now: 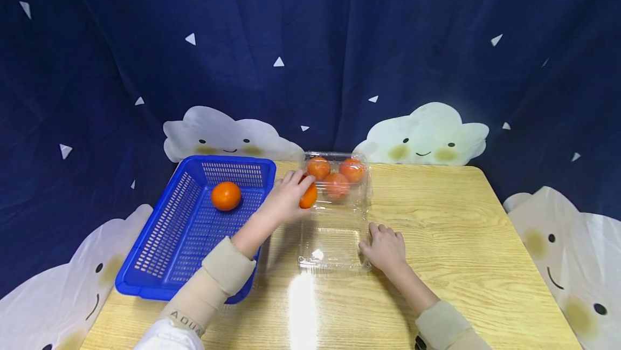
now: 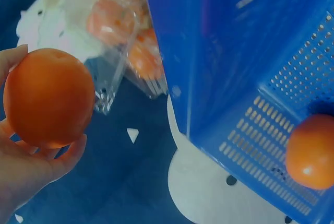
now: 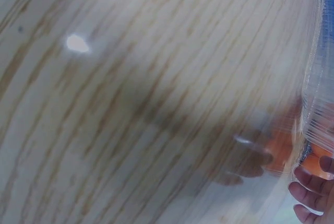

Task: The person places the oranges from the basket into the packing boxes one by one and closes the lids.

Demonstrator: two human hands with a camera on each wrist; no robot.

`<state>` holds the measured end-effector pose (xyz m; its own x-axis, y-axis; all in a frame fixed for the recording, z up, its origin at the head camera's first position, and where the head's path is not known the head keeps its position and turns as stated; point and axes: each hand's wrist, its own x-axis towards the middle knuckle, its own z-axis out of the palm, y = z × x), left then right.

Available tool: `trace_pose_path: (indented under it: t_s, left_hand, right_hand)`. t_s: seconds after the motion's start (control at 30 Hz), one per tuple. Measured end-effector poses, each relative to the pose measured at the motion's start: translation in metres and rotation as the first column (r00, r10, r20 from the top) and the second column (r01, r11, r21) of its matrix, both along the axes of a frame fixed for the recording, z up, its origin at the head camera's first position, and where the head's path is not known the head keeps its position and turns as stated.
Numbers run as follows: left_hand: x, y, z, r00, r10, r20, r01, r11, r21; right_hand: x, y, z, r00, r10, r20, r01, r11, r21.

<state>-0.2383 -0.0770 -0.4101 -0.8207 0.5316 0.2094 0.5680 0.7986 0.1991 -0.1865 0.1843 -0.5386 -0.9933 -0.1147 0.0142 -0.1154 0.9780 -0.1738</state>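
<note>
My left hand (image 1: pixel 286 199) holds an orange (image 2: pixel 49 97), with thumb and fingers spread around it, between the blue basket and a clear plastic clamshell box (image 1: pixel 359 199). Several oranges sit in the far half of the box, one of them an orange (image 1: pixel 351 170) at its back right. The near half, a flat clear lid (image 1: pixel 335 237), lies folded out toward me. Beside the lid's right edge is my right hand (image 1: pixel 385 247), its thumb right at the plastic and its fingers loosely bent around nothing.
To the left stands a blue perforated basket (image 1: pixel 194 282) with a single orange (image 1: pixel 226 196) inside. Both containers rest on a wood-grain table (image 1: pixel 451 231). A dark blue curtain (image 1: pixel 310 32) with white clouds and triangles hangs behind the table and at its sides.
</note>
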Motion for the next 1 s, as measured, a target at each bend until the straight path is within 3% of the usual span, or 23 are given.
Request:
trace_pose_path:
  t_s: [0.43,0.73,1.0]
  left_hand:
    - [0.002,0.026,-0.017,0.984,-0.178,0.001,0.176,0.974,-0.144]
    - [0.004,0.042,-0.026,0.965,-0.261,0.032,0.259,0.929,-0.264]
    - [0.005,0.059,-0.034,0.939,-0.339,0.053,0.338,0.886,-0.316]
  right_hand:
    - [0.000,0.000,0.000,1.000,-0.006,0.004,0.006,1.000,0.000]
    - [0.000,0.000,0.000,1.000,-0.010,-0.007,0.010,1.000,-0.001]
    - [0.000,-0.001,-0.001,1.000,-0.016,-0.021,0.016,1.000,0.004]
